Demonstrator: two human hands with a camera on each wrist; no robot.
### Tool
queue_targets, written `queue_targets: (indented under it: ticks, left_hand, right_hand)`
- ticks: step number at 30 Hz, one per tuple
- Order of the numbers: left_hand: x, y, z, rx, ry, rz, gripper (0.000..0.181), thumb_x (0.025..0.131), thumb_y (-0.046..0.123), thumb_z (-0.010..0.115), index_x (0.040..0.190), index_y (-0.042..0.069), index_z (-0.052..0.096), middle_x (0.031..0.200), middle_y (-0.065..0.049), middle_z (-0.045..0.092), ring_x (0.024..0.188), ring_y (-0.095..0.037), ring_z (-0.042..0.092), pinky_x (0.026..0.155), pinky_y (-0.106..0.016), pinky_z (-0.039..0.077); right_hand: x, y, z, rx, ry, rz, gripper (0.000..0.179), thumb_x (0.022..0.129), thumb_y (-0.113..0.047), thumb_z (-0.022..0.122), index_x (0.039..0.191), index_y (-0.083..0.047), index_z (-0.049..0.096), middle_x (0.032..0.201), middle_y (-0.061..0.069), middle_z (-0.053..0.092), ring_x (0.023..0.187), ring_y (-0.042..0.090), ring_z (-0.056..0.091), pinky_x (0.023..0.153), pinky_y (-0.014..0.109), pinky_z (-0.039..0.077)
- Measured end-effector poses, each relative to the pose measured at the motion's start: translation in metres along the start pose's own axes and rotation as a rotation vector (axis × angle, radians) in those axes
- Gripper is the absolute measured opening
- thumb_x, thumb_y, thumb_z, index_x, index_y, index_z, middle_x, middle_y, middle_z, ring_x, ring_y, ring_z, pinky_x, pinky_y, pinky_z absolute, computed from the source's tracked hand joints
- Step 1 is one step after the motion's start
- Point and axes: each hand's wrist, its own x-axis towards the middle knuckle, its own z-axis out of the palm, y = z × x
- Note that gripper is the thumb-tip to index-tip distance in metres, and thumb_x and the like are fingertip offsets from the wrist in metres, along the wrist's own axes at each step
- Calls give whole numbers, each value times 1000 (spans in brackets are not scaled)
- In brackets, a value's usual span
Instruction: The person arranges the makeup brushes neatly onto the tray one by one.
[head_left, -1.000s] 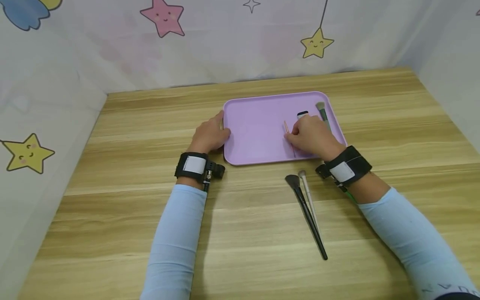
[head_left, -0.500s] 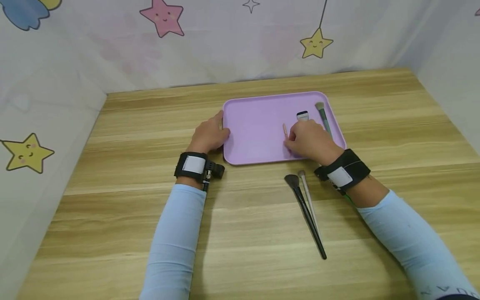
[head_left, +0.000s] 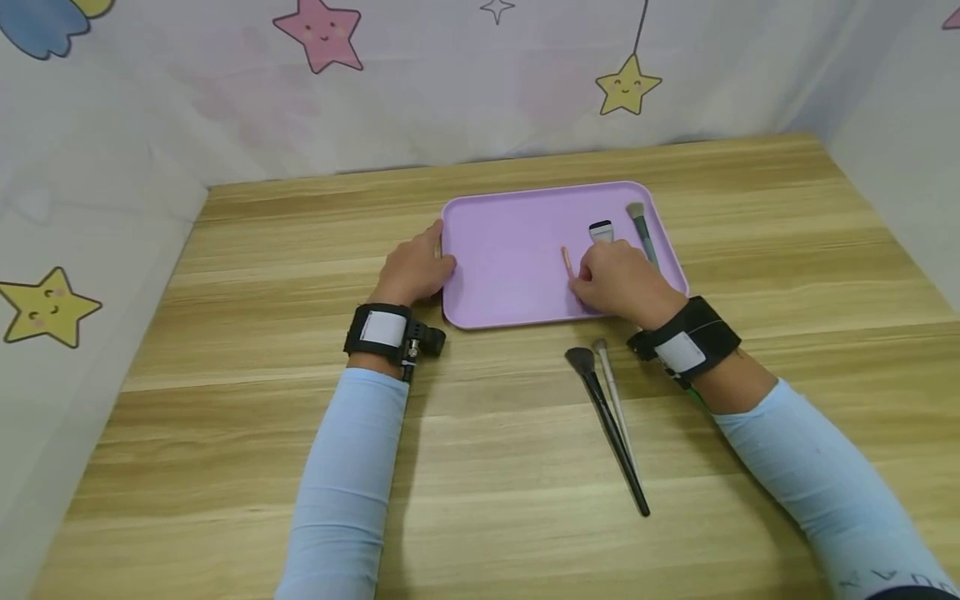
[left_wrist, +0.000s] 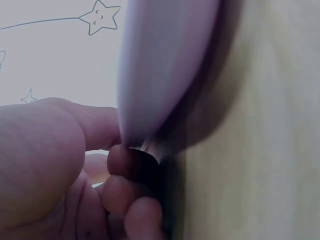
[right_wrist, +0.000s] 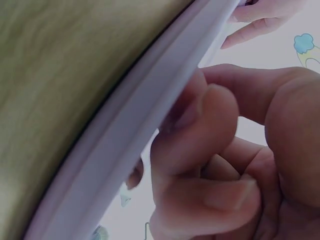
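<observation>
A lilac tray [head_left: 510, 250] lies on the wooden table. My left hand [head_left: 414, 268] grips its left edge, thumb over the rim and fingers curled beneath, as the left wrist view shows at the tray rim [left_wrist: 155, 65]. Over the right half of the tray, my right hand [head_left: 622, 279] pinches a thin, pinkish-copper makeup brush [head_left: 567, 260]; its lower part is hidden by the hand. Just beyond the knuckles lies a flat-headed brush [head_left: 602, 232] with dark bristles, partly covered. A green-handled makeup brush [head_left: 642, 229] lies along the tray's right side.
On the table in front of the tray lie a black fan brush [head_left: 607, 429] and a slim white-handled brush [head_left: 617, 392], close together. A white curtain [head_left: 450, 92] with printed stars hangs behind the table's back edge.
My right hand has shifted slightly toward me with the thin brush, uncovering more of the flat-headed brush. My left hand keeps its grip on the tray.
</observation>
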Motion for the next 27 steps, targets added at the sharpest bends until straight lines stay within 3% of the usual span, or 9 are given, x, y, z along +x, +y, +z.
queue_targets:
  ticks: [4, 8, 17, 27]
  left_hand:
    - [0, 2, -1, -2, -7, 4, 71, 99, 27, 47, 163, 13, 19, 160, -12, 34, 119, -34, 48, 90, -43, 42]
    - [0, 3, -1, -1, -10, 6, 72, 98, 26, 47, 163, 12, 19, 161, -13, 32, 123, -34, 45, 98, -45, 39]
    - [1, 1, -2, -3, -13, 4, 72, 99, 26, 48, 163, 11, 18, 161, -13, 32, 121, -34, 45, 96, -45, 39]
    - [1, -7, -2, 7, -4, 4, 72, 99, 27, 48, 162, 10, 19, 162, -13, 29, 129, -31, 42, 110, -47, 32]
  right_hand:
    - [-2, 0, -3, -5, 3, -4, 46, 93, -12, 62, 48, -11, 50, 47, -4, 40, 44, 12, 42, 46, 28, 33]
    - [-6, -1, -9, -11, 9, -5, 42, 94, -13, 61, 52, -9, 54, 49, -2, 42, 46, 13, 42, 47, 28, 33]
    - [-17, -9, -20, -9, -16, 21, 26, 94, -21, 65, 80, -2, 74, 64, 5, 59, 53, 17, 50, 50, 31, 39]
    - [-21, -16, -23, -45, -36, -7, 25, 92, -23, 67, 78, -4, 75, 64, 3, 60, 57, 18, 52, 51, 33, 40]
